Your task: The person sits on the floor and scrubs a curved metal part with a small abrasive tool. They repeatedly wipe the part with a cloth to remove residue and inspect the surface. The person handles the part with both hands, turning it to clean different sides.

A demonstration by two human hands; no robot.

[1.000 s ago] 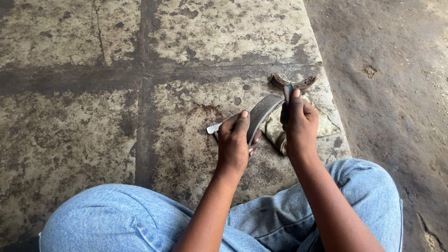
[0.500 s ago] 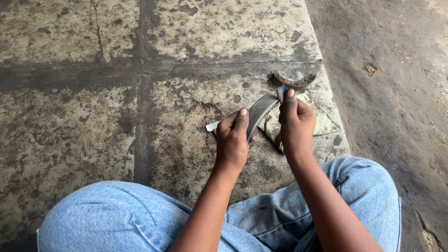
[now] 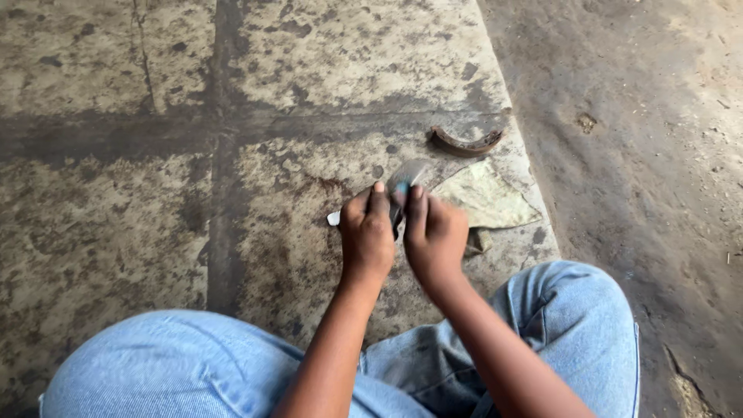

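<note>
— What's the curved piece?
— A grey metal brake shoe (image 3: 408,173), tilted on edge, its upper end showing just beyond the fingers (image 3: 377,203).
— And the small tool?
— A blue-tipped strip (image 3: 402,190), upright between the fingers, against the shoe.

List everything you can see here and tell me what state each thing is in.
Left hand: closed around the curved brake shoe.
Right hand: gripping a small blue-tipped tool against the shoe.
Curved brake shoe: held up off the floor, lining facing up.
Second brake shoe: lying on the concrete floor, untouched.
Rag: spread flat, crumpled at one edge.
</note>
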